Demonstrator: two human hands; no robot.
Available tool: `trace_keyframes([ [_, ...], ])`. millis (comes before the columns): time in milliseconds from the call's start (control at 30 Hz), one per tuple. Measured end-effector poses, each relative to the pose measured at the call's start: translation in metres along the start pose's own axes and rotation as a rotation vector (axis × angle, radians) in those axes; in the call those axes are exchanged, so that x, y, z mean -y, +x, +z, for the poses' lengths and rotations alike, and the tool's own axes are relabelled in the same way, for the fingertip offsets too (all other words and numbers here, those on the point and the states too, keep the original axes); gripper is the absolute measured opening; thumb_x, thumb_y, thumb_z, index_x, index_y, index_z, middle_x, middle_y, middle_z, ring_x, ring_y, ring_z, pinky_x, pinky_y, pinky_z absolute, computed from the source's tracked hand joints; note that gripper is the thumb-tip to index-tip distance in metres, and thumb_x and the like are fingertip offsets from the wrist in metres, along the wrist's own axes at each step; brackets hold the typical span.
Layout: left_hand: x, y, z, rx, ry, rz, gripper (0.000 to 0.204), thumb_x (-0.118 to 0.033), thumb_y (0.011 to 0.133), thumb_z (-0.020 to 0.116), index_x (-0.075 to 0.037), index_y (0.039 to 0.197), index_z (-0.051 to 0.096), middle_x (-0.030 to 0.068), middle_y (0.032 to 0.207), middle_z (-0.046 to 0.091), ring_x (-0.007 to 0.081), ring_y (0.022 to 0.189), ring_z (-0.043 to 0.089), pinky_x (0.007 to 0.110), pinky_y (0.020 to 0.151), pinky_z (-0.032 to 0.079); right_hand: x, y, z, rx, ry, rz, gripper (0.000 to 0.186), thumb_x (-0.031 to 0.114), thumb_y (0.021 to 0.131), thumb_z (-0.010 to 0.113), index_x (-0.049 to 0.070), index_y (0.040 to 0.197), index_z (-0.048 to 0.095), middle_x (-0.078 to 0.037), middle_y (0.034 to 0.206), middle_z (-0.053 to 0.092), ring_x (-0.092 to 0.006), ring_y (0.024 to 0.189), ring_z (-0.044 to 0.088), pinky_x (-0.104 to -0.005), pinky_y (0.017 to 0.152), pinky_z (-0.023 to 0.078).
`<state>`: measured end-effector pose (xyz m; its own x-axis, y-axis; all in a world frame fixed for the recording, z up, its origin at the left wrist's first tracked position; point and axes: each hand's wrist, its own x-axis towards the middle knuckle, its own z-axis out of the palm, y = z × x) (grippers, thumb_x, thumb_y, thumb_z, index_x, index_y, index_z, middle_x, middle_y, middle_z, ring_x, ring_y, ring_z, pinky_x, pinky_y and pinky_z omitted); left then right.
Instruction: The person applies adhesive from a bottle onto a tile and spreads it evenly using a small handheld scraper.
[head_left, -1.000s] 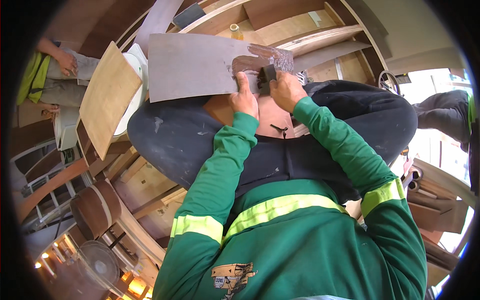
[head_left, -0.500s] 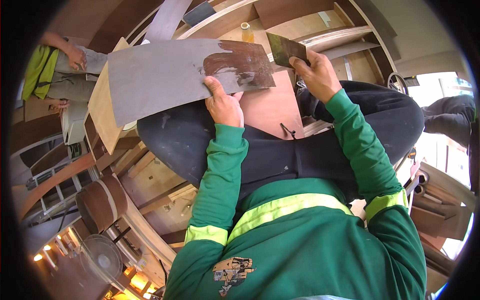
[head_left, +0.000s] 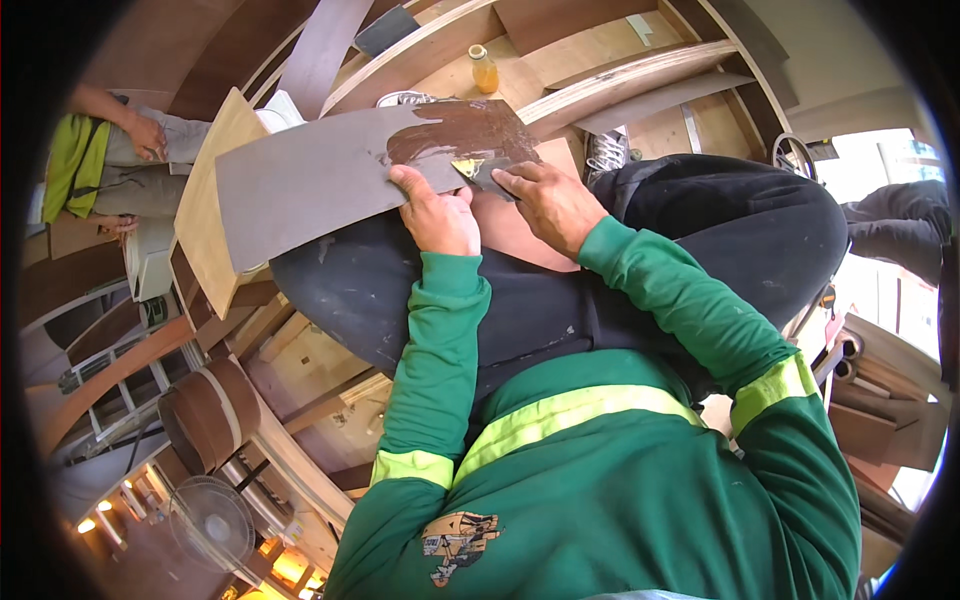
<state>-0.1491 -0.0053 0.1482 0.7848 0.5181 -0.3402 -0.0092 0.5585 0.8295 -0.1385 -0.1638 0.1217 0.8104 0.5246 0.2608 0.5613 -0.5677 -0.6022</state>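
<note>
My left hand (head_left: 442, 216) grips the near edge of a thin grey sheet (head_left: 300, 178), thumb on top, and holds it over my lap. A wet-looking brown coating (head_left: 450, 135) covers the sheet's far right part, with an uneven edge against the bare grey. In my right hand (head_left: 552, 206) is a thin, dark flat spreader (head_left: 488, 176), its blade against the sheet near the right end, close to my left fingers. A yellowish patch shows on the blade. The fingers under the sheet are hidden.
A bottle of amber liquid (head_left: 484, 74) stands ahead among wooden frames (head_left: 630, 80). Beneath the sheet lies a pinkish board (head_left: 530, 232). A light wooden board (head_left: 205, 190) stands at left, near another person (head_left: 140, 160). A fan (head_left: 210, 518) is lower left.
My right hand has moved left and nearer, bringing the spreader from beside the sheet onto it. The sheet has dropped a little and its brown coating reaches farther left.
</note>
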Motion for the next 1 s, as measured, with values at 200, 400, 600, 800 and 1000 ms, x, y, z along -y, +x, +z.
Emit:
trace_keyframes([
  [200, 0.002, 0.011, -0.012, 0.034, 0.0, 0.032, 0.071, -0.06, 0.1, 0.045, -0.009, 0.149, 0.033, 0.0101, 0.148, 0.043, 0.0325, 0.131, 0.049, 0.066, 0.106, 0.039, 0.001, 0.002, -0.043, 0.104, 0.112, 0.042, 0.033, 0.006, 0.09, 0.056, 0.004, 0.122, 0.066, -0.02, 0.113, 0.067, -0.0385, 0.102, 0.063, -0.0441, 0.09, 0.053],
  [400, -0.003, 0.0, 0.0, 0.084, -0.002, 0.037, 0.071, -0.06, 0.1, 0.045, -0.011, 0.15, 0.032, 0.0098, 0.149, 0.043, 0.0328, 0.132, 0.048, 0.069, 0.105, 0.037, -0.032, 0.016, -0.05, 0.116, 0.0, 0.357, 0.022, 0.014, 0.09, 0.055, -0.001, 0.102, 0.065, -0.028, 0.098, 0.067, -0.0451, 0.096, 0.064, -0.0489, 0.086, 0.052],
  [600, 0.003, 0.003, -0.004, 0.065, -0.041, 0.047, 0.07, -0.059, 0.1, 0.045, -0.012, 0.151, 0.031, 0.009, 0.15, 0.042, 0.0332, 0.135, 0.045, 0.068, 0.109, 0.032, -0.049, 0.011, -0.036, 0.166, 0.103, 0.582, 0.026, 0.018, 0.088, 0.055, -0.004, 0.099, 0.066, -0.03, 0.099, 0.067, -0.0467, 0.097, 0.064, -0.0504, 0.088, 0.051],
  [800, 0.016, 0.006, -0.009, 0.031, -0.086, 0.099, 0.076, -0.059, 0.099, 0.048, -0.001, 0.146, 0.036, 0.0147, 0.142, 0.049, 0.0334, 0.124, 0.054, 0.061, 0.104, 0.044, -0.022, 0.019, -0.01, 0.254, 0.025, 0.26, 0.024, 0.016, 0.091, 0.057, -0.005, 0.1, 0.064, -0.032, 0.092, 0.065, -0.0491, 0.091, 0.062, -0.053, 0.08, 0.051],
  [1000, 0.016, 0.012, -0.029, 0.003, -0.001, 0.146, 0.064, -0.051, 0.104, 0.045, -0.009, 0.15, 0.032, 0.0125, 0.148, 0.043, 0.0324, 0.131, 0.049, 0.063, 0.104, 0.044, -0.008, 0.043, -0.054, 0.22, 0.187, 0.379, 0.027, 0.02, 0.091, 0.059, -0.006, 0.1, 0.064, -0.031, 0.089, 0.065, -0.0483, 0.092, 0.063, -0.0507, 0.082, 0.05],
])
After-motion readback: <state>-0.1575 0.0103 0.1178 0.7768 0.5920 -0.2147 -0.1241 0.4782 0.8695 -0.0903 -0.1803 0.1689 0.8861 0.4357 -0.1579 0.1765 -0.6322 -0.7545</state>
